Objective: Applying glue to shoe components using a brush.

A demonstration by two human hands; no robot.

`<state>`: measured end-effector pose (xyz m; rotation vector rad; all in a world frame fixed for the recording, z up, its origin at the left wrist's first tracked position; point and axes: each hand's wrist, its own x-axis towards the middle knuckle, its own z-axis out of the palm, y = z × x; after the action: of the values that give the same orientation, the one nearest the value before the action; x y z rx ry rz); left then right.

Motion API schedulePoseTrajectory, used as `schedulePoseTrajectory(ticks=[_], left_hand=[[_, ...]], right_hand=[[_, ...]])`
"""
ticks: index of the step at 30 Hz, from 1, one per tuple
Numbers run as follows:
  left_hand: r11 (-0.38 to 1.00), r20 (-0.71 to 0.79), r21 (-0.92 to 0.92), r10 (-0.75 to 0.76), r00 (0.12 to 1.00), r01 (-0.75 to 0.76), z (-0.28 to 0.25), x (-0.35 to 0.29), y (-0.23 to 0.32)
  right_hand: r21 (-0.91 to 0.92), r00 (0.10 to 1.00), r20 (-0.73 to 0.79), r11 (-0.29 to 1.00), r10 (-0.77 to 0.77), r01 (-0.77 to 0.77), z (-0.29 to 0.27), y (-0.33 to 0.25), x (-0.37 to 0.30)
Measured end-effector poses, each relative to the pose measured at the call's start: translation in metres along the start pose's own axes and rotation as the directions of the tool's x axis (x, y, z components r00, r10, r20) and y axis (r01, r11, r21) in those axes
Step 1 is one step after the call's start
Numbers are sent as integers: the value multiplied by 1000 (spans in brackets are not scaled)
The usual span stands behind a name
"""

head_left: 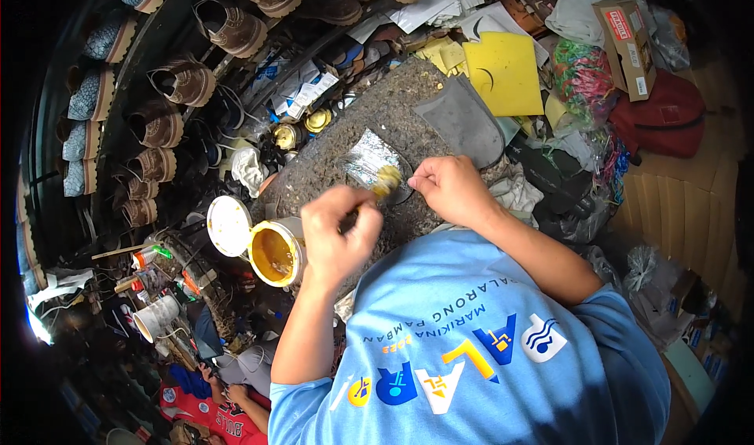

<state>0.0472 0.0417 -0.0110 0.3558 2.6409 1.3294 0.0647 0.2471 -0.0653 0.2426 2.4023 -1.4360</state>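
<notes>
Far left: brown shoes [224,30] are standing in rows on racks. Below them, near the lower edge, a co-worker's hands [236,396] are showing against a red garment, well apart from the work.

Moving right: a white lid [228,227], smeared yellow, is standing just beside a pot [294,225]. The pot is tilting, its mouth facing lower left, and is holding an amber paste [272,255], probably glue.

Centre: the left hand [339,229] is closing firmly around the handle of a brush [385,181]. The yellow-coated head is blurring over the lower right part of the piece [367,154]; contact is not resolving clearly. The piece is lying on the crusted desk [393,99], its upper face shining as if wet.

Right of it: the right hand [453,190] is bringing thumb and forefinger together at the piece's right edge, apparently pinching it steady. The hands are working apart, one on either side of the brush head.

Farther right: a grey sheet [463,123] is lying beyond the piece, a yellow sheet [504,74] behind that.

Judgement: the coating step seems to be in hand. The next move is likely calling for even strokes out to the dull margin, with the edge staying pinned.
</notes>
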Motion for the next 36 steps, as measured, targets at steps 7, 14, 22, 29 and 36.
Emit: schedulePoseTrajectory(ticks=[7,14,22,29,36], left_hand=[[993,30,-6,114,993,-114,3,-4,3],[995,50,49,88,995,-91,-11,0,8],[987,131,120,90,987,-106,-28,6,7],[985,135,158,41,990,-63,-39,16,1],[967,178,192,135,975,-169,-35,17,0]], right_hand=[[-4,1000,12,1000,-21,21,0,3,2],[0,998,-26,998,-56,56,4,7,2],[-27,998,-30,998,-55,54,5,8,2],[-39,996,-38,996,-84,82,9,13,1],[-31,993,-46,994,-108,106,9,16,3]])
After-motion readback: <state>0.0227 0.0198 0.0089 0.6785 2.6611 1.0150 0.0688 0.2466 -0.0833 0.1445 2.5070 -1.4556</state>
